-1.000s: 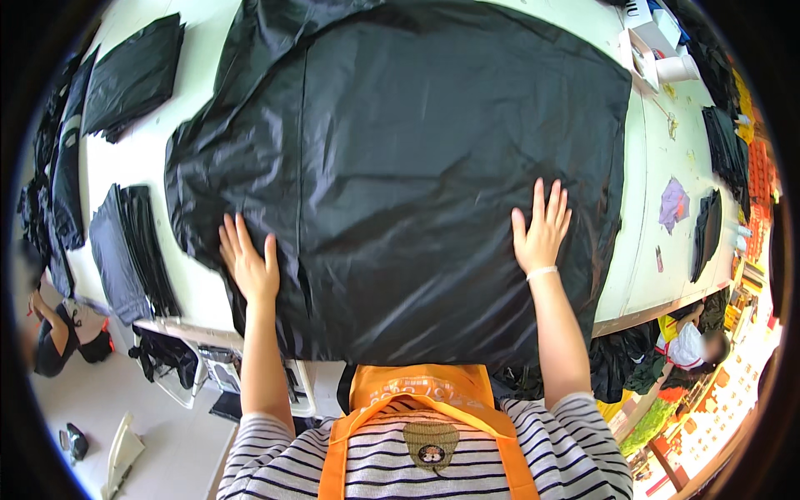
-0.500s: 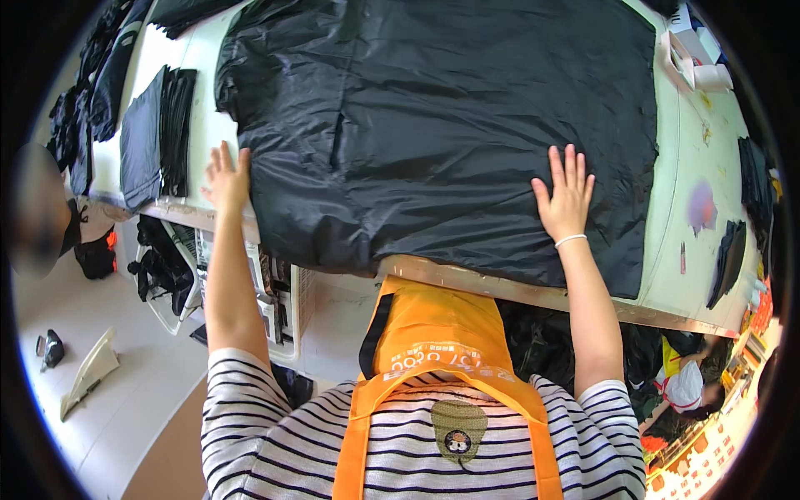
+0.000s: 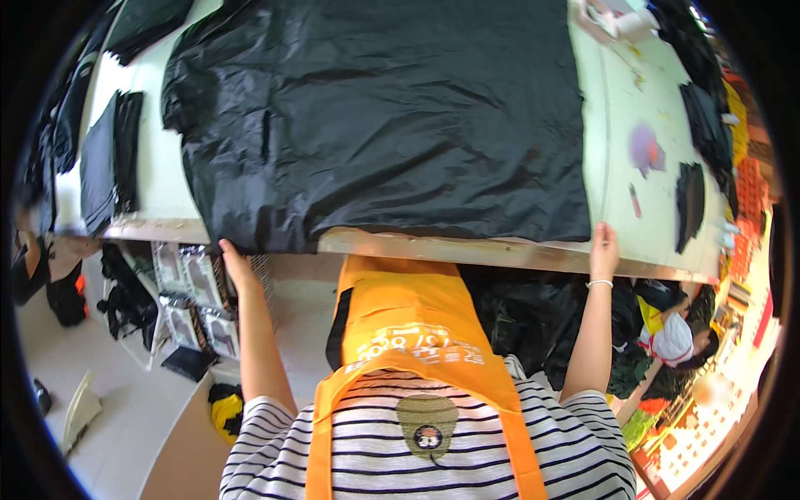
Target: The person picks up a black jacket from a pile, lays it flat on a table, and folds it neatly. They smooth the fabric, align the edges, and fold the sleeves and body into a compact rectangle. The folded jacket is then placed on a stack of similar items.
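Observation:
A large sheet of black shiny fabric (image 3: 400,125) lies spread over the white table, creased, with its near edge at the table's front. At its near left corner, my left hand (image 3: 240,268) is closed on the edge, the thumb showing and the other fingers mostly hidden. My right hand (image 3: 605,253), with a white band at the wrist, is closed at the near right corner, fingers curled in; the fabric there is largely covered by them.
Folded black pieces (image 3: 100,162) lie on the table's left. A purple patch (image 3: 646,150), a small pen-like tool (image 3: 635,200) and dark strips (image 3: 690,207) are on the right. Below the table edge stand a white rack (image 3: 196,283) and heaped black material (image 3: 533,317). A person (image 3: 679,337) is at far right.
Both hands have come back toward me from the flat, spread position, and closed at the fabric's near corners. The whole view has shifted, so the table appears further left.

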